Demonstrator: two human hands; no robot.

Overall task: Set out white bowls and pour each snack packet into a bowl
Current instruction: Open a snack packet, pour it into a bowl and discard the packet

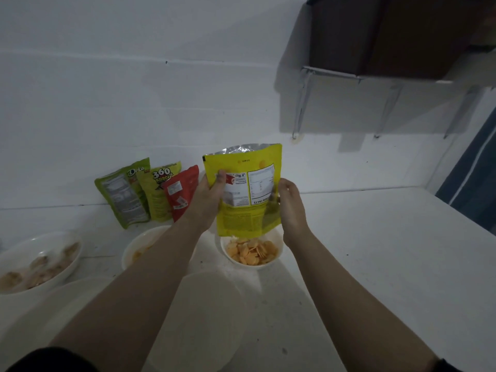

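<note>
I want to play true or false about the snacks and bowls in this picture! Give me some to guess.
1. Both hands, left hand and right hand, hold the yellow packet. True.
2. The yellow packet is upside down over a bowl of round chips. True.
3. Three packets lean against the wall: the green packet, the 360 packet and the red packet. True.
4. The bowl under the packet is empty. False: it holds chips.
5. The red packet lies in a bowl. False: it stands by the wall.

left hand (208, 196), right hand (288, 208), fingers curled, arms outstretched
</note>
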